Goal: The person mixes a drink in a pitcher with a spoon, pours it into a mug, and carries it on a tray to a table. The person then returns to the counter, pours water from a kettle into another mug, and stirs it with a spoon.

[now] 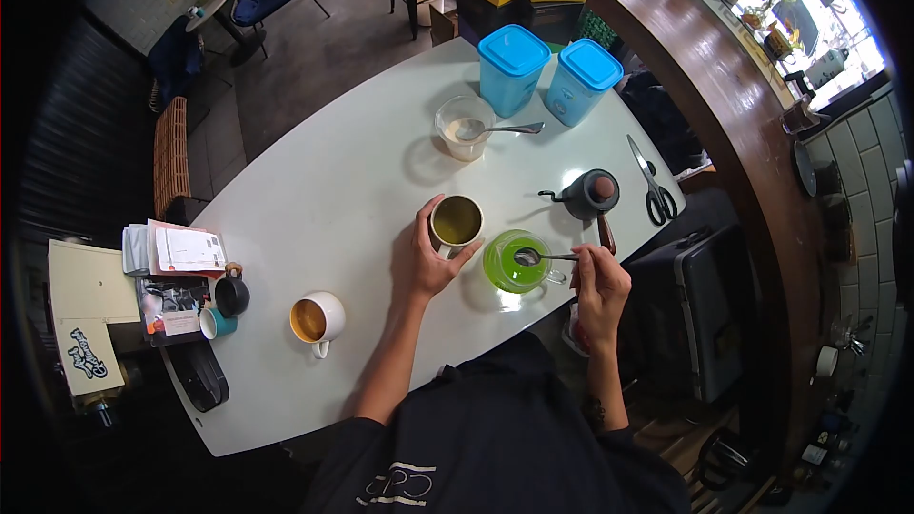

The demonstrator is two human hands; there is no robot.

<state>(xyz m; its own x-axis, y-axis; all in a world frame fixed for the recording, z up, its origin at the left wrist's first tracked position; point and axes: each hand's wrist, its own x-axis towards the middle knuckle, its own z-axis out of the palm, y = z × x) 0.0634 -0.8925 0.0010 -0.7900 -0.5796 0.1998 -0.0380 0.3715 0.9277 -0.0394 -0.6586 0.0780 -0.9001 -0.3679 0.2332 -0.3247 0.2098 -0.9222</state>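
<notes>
My left hand point(430, 265) is wrapped round a pale cup point(457, 221) with olive-green liquid inside. In my right hand point(602, 291) is a spoon point(554, 257), pinched by its handle. The spoon's bowl is over a clear glass cup point(509, 278) of bright green liquid; whether it touches the liquid I cannot tell. Just beyond my right hand stands a dark kettle point(592, 194) with a thin spout and a wooden knob. Farther back, a clear plastic tub point(465, 138) holds pale contents, with another spoon point(514, 128) resting across it.
Two blue lidded containers point(514, 67) stand at the back of the white table point(333, 181). Black scissors point(655, 192) lie near the right edge. A white cup point(324, 314) of brown drink sits front left, with papers point(190, 249) and small cups point(218, 323) farther left.
</notes>
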